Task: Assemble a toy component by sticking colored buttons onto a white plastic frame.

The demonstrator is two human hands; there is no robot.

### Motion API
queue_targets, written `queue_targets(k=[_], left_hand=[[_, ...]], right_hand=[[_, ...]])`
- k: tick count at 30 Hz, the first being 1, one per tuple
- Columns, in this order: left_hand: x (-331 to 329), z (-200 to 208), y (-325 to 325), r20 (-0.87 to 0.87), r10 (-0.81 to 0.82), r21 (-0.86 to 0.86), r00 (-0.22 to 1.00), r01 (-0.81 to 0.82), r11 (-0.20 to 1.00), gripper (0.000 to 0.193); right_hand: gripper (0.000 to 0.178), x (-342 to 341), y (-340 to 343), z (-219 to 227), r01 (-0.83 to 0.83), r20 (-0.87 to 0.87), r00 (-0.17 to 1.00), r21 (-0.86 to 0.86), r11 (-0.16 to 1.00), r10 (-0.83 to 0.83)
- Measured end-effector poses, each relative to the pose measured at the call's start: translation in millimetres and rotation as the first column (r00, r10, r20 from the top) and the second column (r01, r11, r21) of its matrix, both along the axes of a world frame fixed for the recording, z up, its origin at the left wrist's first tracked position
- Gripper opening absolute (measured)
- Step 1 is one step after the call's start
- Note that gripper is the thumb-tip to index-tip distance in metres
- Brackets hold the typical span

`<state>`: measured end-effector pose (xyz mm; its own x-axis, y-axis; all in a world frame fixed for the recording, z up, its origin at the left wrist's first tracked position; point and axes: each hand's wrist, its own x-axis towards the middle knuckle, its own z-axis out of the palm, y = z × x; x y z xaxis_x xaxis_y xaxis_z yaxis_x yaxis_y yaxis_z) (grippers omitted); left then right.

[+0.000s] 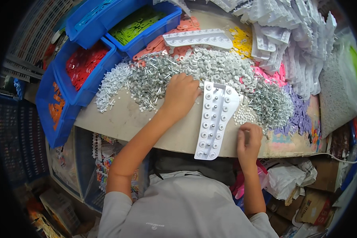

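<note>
My left hand rests at the edge of the heap of white plastic washers, where it meets a pile of metal pins. Its fingers are curled down, and whatever they pinch is hidden. Just right of it a white plastic strip lies on the table, with washers along both sides and metal pins down its middle channel. My right hand is closed at the table's front edge, right of the strip and below a patch of tiny white discs. I cannot see what its fingers hold.
Blue bins hold red, orange, green and blue pieces at the left. A second strip lies behind the washers. Stacked white strips tower at the back right, near purple pieces and a full plastic bag.
</note>
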<state>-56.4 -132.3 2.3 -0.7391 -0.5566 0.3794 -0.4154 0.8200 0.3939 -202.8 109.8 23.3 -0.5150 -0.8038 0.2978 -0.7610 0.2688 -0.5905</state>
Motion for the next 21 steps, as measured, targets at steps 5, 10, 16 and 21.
queue_targets(k=[5, 10, 16, 21], left_hand=[[-11, -3, 4, -0.004, 0.03, -0.006, 1.0, -0.03, 1.0, 0.014], [-10, -6, 2, -0.045, 0.027, 0.159, 0.999, -0.019, 0.987, 0.011], [16, 25, 12, -0.027, 0.105, 0.341, 0.994, -0.09, 0.936, 0.013], [47, 33, 30, -0.201, 0.079, 0.306, 0.976, -0.014, 0.952, 0.013]], right_hand=[[0.01, -11, -16, 7, 0.034, -0.175, 0.984, 0.046, 0.998, -0.026], [0.013, -36, -54, 15, 0.057, -0.339, 0.94, 0.019, 0.998, -0.047], [0.017, -61, -96, 4, -0.014, -0.399, 0.917, -0.038, 0.999, -0.002], [0.016, -68, -110, -8, -0.04, -0.416, 0.908, 0.03, 0.999, 0.048]])
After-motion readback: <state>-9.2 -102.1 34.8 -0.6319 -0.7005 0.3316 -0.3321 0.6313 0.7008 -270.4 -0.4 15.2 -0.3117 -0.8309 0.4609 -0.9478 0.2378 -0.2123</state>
